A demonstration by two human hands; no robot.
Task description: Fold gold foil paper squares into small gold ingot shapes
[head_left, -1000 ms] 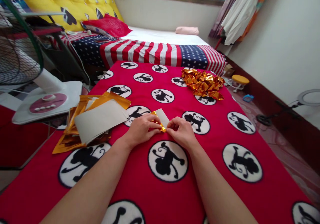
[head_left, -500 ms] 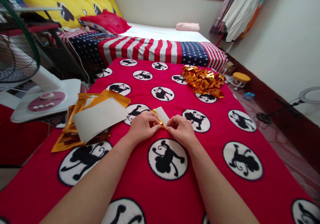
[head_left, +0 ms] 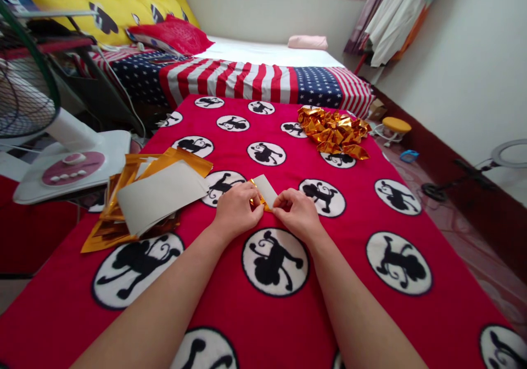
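Both my hands meet at a small sheet of foil paper (head_left: pixel 264 189), pale grey on the upper face with a shiny gold folded edge. My left hand (head_left: pixel 239 210) pinches the gold edge between thumb and fingers. At the sheet's near right corner, my right hand (head_left: pixel 297 214) has its thumb and fingers closed on the paper. Fingers cover part of the folded edge. To the left lies a loose stack of gold foil sheets (head_left: pixel 162 190), several with the grey side up. Farther off at the right sits a pile of folded gold foil pieces (head_left: pixel 332 132).
A red cloth with monkey prints (head_left: pixel 329 264) covers the table. At the left stands a white fan (head_left: pixel 82 160) close to the table edge. Beyond are a bed (head_left: pixel 255 83), a yellow stool (head_left: pixel 396 125) and a ring-light stand (head_left: pixel 473 171) at the right.
My hands stay in nearly the same place, still pinching the foil paper. The whole view has shifted very slightly.
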